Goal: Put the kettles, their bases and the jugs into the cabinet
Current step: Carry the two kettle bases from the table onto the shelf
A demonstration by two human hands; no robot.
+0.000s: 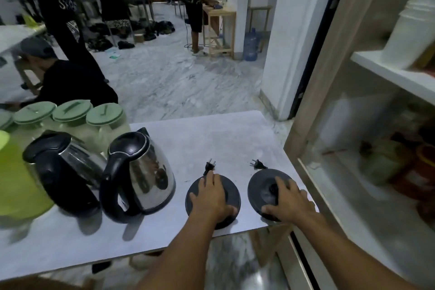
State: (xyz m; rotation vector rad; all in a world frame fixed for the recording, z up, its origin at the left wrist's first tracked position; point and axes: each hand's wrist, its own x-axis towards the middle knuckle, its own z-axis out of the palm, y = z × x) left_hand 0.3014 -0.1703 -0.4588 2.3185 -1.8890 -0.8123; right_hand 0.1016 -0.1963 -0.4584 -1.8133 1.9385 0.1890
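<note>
Two round black kettle bases lie flat near the table's front right edge. My left hand (pixel 210 198) grips the left base (pixel 231 192), thumb curled over its near rim; its plug (pixel 209 166) lies just beyond. My right hand (pixel 288 204) grips the right base (pixel 260 187), whose plug (pixel 257 164) points left. Two steel kettles with black handles stand to the left: one (pixel 143 172) near the bases, another (pixel 68 167) behind it. Clear jugs with green lids (pixel 104 114) stand in a row at the back left.
The open cabinet (pixel 381 139) is on the right, its shelves holding white containers and blurred items. A lime-green jug (pixel 21 179) sits at the far left. The white table (pixel 200 139) ends close to the cabinet. People and chairs are in the room beyond.
</note>
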